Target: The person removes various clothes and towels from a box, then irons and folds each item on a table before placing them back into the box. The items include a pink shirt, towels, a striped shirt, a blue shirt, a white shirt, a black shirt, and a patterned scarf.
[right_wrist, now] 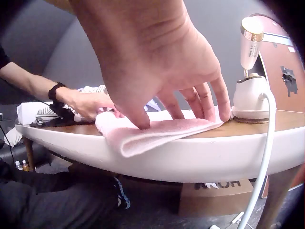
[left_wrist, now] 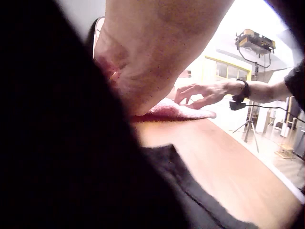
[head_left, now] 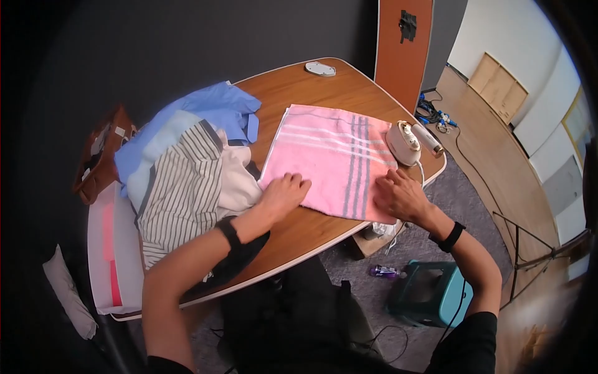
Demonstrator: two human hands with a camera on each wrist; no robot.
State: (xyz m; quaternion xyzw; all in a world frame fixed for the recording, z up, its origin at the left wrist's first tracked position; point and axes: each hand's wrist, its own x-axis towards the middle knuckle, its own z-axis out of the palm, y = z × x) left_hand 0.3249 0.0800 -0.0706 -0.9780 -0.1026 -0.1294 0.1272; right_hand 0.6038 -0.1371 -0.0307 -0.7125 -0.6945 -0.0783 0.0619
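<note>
A folded pink towel with grey and white stripes lies on the wooden table. My left hand rests on its near left corner, fingers lightly bent. At the near right corner, my right hand touches the towel with spread fingertips. The right wrist view shows the thumb and fingers of this hand set down on top of the folded layers. Just beyond the right hand stands a small white iron with gold trim and a white cord. In the left wrist view, the left fingers are hidden.
Left of the towel is a pile of clothes with a striped garment and a blue shirt. A brown bag and a white box stand at the left. A white oval object lies at the far edge. A teal stool is below.
</note>
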